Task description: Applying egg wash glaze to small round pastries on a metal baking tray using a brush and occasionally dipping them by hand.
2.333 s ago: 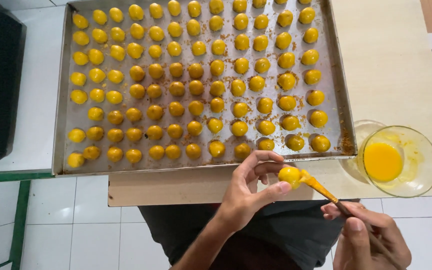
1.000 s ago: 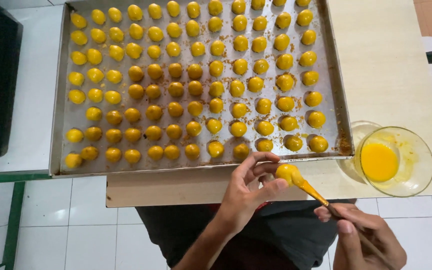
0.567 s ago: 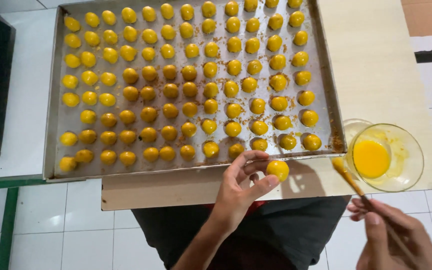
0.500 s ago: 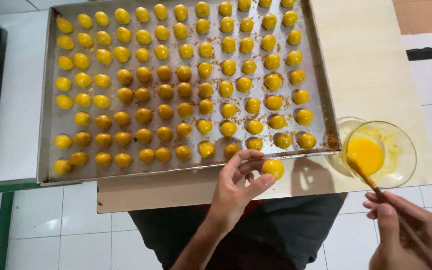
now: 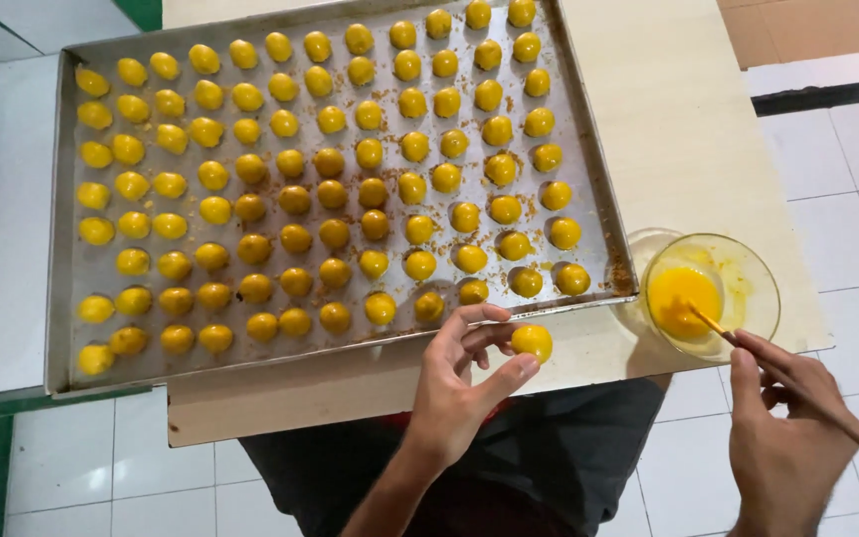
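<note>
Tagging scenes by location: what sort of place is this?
Probably a home or small baking kitchen: a metal baking tray of yellow dough balls, a glass bowl of egg wash on a wooden board, white tiled floor.

My left hand (image 5: 459, 383) and right hand (image 5: 782, 438): both bare, no gloves, rings or watch. My forearms are uncovered as far as they show, with no sleeve in view. Below them, my dark, near-black trousers (image 5: 549, 467), with a thin red strip of cloth at their upper edge.
</note>
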